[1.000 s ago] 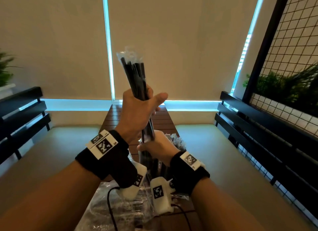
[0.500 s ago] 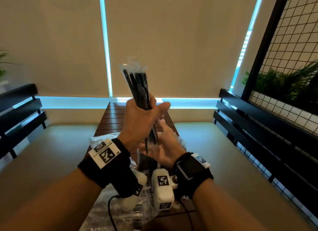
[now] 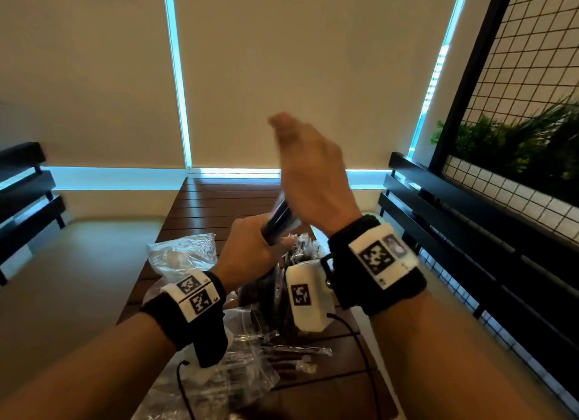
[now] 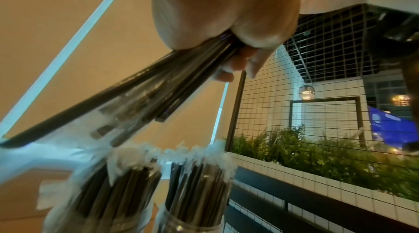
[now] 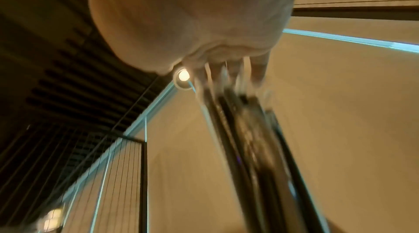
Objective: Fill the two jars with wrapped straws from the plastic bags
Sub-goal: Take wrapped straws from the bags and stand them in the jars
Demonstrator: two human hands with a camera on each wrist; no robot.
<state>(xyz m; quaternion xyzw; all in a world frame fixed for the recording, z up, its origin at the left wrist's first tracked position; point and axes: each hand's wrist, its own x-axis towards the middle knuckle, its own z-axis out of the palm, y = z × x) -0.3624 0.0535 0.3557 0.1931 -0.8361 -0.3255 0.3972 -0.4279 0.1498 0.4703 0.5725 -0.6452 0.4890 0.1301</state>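
Note:
My left hand (image 3: 250, 253) grips a bundle of black wrapped straws (image 3: 279, 220) near its lower end, tilted up to the right. In the left wrist view the bundle (image 4: 145, 97) slants above two jars packed with straws (image 4: 118, 192) (image 4: 199, 183). My right hand (image 3: 310, 175) is raised and blurred in front of the bundle's upper part, its fingers (image 5: 256, 70) straight beside the straws (image 5: 254, 147). The head view hides the jars behind my hands; only wrapper tips (image 3: 302, 247) show.
Crumpled clear plastic bags (image 3: 185, 253) (image 3: 219, 379) and some loose wrapped straws (image 3: 297, 350) lie on the brown slatted table (image 3: 219, 200). Black benches (image 3: 470, 247) (image 3: 22, 200) flank the table. A wire grid with plants (image 3: 517, 144) rises at the right.
My left hand has come down with the bundle, which now leans to the right. My right hand has let go below the bundle and swung up in front of its upper part.

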